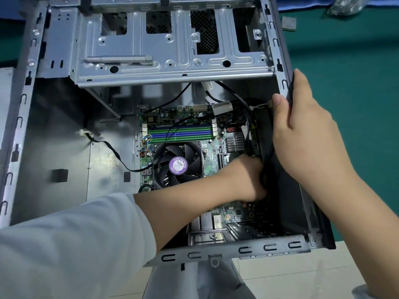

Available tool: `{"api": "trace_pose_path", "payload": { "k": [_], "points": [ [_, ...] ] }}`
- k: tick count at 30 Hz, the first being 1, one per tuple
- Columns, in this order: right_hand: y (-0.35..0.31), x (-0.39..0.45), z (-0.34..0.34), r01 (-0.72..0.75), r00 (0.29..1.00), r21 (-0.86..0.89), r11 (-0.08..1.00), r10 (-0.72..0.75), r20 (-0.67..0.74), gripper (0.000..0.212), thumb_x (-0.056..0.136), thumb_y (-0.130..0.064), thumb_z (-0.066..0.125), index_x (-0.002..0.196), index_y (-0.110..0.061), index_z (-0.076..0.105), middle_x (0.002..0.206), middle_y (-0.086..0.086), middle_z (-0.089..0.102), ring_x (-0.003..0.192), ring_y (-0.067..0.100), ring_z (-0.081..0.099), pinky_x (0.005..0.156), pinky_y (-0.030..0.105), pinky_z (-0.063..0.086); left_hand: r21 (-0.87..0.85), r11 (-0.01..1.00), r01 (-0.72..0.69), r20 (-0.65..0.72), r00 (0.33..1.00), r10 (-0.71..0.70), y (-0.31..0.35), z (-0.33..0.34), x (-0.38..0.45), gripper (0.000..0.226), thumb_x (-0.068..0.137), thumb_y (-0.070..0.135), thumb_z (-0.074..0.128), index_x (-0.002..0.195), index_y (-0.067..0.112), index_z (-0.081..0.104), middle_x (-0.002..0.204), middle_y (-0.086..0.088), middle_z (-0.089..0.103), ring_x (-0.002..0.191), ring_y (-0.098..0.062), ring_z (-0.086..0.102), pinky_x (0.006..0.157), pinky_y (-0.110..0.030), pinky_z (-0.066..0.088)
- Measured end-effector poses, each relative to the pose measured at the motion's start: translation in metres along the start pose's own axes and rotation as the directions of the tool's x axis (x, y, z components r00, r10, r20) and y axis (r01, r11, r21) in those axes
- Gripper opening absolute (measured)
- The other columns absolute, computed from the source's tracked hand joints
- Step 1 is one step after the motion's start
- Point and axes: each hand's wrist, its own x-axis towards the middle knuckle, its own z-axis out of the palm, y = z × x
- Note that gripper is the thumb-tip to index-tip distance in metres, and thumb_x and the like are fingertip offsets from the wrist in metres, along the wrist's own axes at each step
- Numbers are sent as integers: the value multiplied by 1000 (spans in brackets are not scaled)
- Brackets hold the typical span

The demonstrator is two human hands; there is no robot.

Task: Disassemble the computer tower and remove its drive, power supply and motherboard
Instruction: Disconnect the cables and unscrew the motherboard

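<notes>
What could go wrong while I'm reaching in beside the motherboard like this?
The left hand is buried among black cables by the case wall; a hard pull might strain connectors on the motherboard. The forearm passes close to the CPU fan. The right hand grips a thin metal case edge, possibly sharp.

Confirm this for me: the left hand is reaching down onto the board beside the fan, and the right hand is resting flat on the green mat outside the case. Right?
Not quite. In the head view the right hand grips the case's right wall, thumb inside, not resting on the green mat. The left hand does reach down onto the board beside the fan.
</notes>
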Motion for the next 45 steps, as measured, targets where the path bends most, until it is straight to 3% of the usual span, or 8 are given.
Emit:
{"api": "trace_pose_path", "payload": {
  "k": [7, 12, 17, 23, 27, 30, 38, 45],
  "points": [
    [-1, -1, 0, -7, 1000, 4, 1000, 7, -5, 53, 102, -37, 27, 150, -18, 16, 128, 16, 55, 105, 40, 53, 73, 36, 29, 273, 934, -232, 66, 973, 222, 12, -1, -5, 31, 82, 14, 58, 60, 12, 36, 53, -2, 33, 56, -22, 38, 52, -25, 32],
    [0, -1, 1, -9, 1000, -3, 1000, 9, -5, 53, 102, -36, 28, 150, -18, 16, 128, 16, 55, 106, 39, 53, 72, 35, 27, 90, 989, -116, 22, 993, 115, 2, -1, -2, 30, 82, 20, 60, 57, 10, 47, 53, -4, 46, 61, -28, 52, 47, -23, 32],
    [0, -1, -1, -3, 1000, 10, 1000, 4, -7, 52, 102, -36, 27, 149, -17, 16, 126, 17, 56, 105, 40, 52, 73, 36, 28, -90, 996, -11, 54, 998, 16, -3, -2, -3, 24, 80, 26, 68, 68, 5, 63, 70, -12, 66, 73, -26, 64, 62, -29, 49],
    [0, -1, 0, 1, 1000, 5, 1000, -1, -11, 52, 102, -35, 28, 149, -15, 17, 127, 17, 55, 105, 39, 52, 73, 35, 26, 262, 936, -235, 63, 972, 226, 10, 2, -6, 29, 84, 18, 57, 61, 13, 41, 56, -3, 37, 57, -24, 41, 46, -26, 27],
    [0, 0, 0, 0, 1000, 5, 1000, 0, -2, 53, 102, -35, 27, 150, -15, 16, 127, 17, 55, 106, 39, 52, 73, 35, 27, 63, 992, -110, 34, 994, 108, -1, 0, -3, 35, 82, 20, 61, 53, 10, 43, 55, -15, 48, 69, -34, 59, 49, -27, 36],
    [0, -1, 0, -1, 1000, 9, 1000, 1, -2, 52, 102, -35, 28, 150, -16, 16, 128, 16, 55, 106, 39, 52, 73, 35, 27, -75, 997, -22, 42, 999, 25, -4, -1, -2, 22, 80, 26, 67, 76, 4, 66, 74, -14, 66, 74, -26, 63, 61, -28, 48],
    [-1, -1, 0, -2, 1000, 0, 1000, 2, -10, 52, 102, -35, 27, 149, -16, 16, 126, 17, 56, 104, 40, 53, 73, 36, 28, 218, 951, -220, 60, 975, 212, 6, 0, -4, 29, 87, 22, 56, 62, 10, 47, 55, -4, 41, 59, -23, 44, 49, -25, 30],
    [-1, -2, 0, -6, 1000, 0, 1000, 6, -11, 52, 102, -35, 27, 149, -16, 17, 124, 18, 57, 103, 40, 53, 72, 36, 28, -71, 997, -22, 24, 999, 23, -5, 0, -1, 23, 80, 23, 66, 65, 8, 60, 63, -11, 63, 61, -20, 57, 55, -24, 44]
  ]
}}
